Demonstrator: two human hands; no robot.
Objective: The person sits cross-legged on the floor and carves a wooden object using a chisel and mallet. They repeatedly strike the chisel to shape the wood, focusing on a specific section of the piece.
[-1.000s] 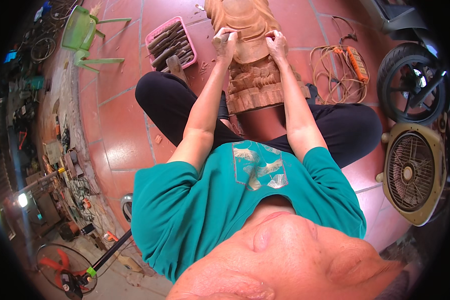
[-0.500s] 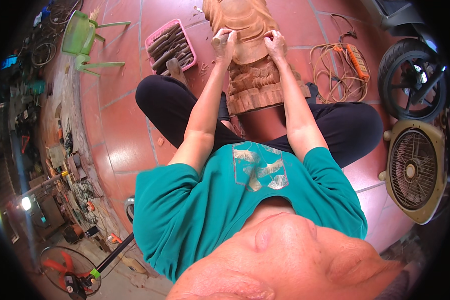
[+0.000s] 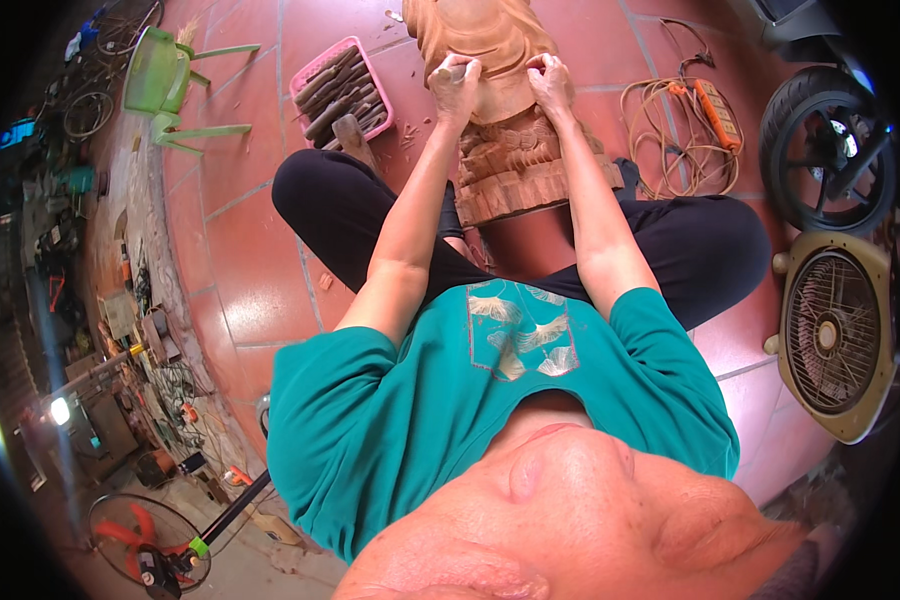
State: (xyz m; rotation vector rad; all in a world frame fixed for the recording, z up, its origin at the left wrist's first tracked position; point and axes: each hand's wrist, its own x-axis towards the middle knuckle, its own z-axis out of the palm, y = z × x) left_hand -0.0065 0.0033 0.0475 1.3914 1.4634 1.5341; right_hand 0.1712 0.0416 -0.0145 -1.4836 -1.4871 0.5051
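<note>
A carved wooden statue with flowing robe folds and a tiered base lies on the floor in front of me, between my bent legs. On the left side of its smooth lower part rests my left hand, its fingers curled closed. A small brownish bit shows at its thumb, too small to name. My right hand is closed in a pinch against the right side of the same part. Whatever the right fingers hold, if anything, is hidden.
A pink basket full of wooden-handled tools stands left of the statue, with a wooden mallet by it. Farther left is a green plastic chair. To the right lie an orange power strip with coiled cord, a motorbike wheel and a box fan.
Both hands have shifted slightly over the statue, the left a little to the right and the right a little up and left. Both stay closed.
</note>
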